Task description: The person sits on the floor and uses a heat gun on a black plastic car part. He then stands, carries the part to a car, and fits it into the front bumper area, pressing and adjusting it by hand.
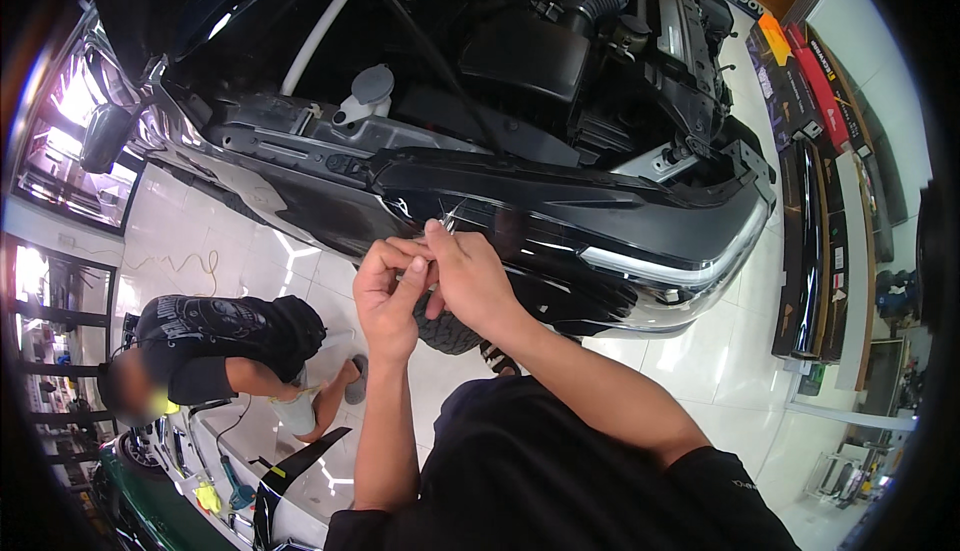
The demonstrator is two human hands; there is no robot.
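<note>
My right hand [472,279] is closed on a slim, silvery tool with a pointed tip [452,215], which looks like a small knife. Its tip points away from me, toward the glossy black front fender [480,213] of a car. Close against it on the left, my left hand [388,286] has its thumb and fingers pinched together. What those fingers hold, if anything, I cannot make out. Just beyond my hands, a thin whitish strip or reflection [403,206] shows at the fender's edge. A headlight [660,266] lies to the right.
The car's hood is raised over an engine bay [530,61], held by a dark prop rod [420,46]. At lower left another person [230,336] bends over near a white panel with tools. Long boxes [800,241] stand along the right wall. A tire [448,331] shows below my hands.
</note>
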